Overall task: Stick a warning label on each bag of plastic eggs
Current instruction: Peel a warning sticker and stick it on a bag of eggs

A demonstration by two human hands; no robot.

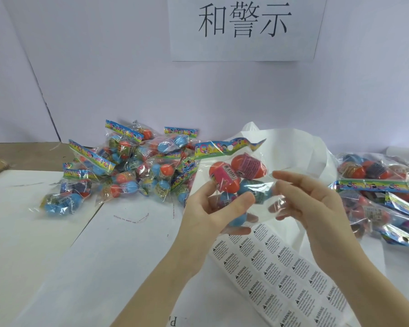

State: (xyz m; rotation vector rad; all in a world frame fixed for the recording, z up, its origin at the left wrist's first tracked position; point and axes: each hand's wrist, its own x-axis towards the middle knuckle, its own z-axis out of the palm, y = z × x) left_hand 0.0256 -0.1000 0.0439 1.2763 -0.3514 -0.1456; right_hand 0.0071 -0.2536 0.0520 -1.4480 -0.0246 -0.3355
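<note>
white paper covers the surface, with a pale wall behind and a sign of three large characters taped to it. a pile of bags lies at the far left, and another pile at the right edge. a label sheet printed with rows of warnings lies near the middle, under the wrists.

both hands hold one bag in the air above the sheet, its coloured header up and bent, with orange and blue eggs inside. the left hand grips the bag's lower left, thumb in front and fingers curled behind. the right hand pinches the clear film at the right edge between its fingers. whether a label is already on this bag i cannot tell.

the film looks slack and creased over the round eggs, so a label pressed on here would likely wrinkle or lift at a corner. the eggs could also roll under the press and skew it.
</note>
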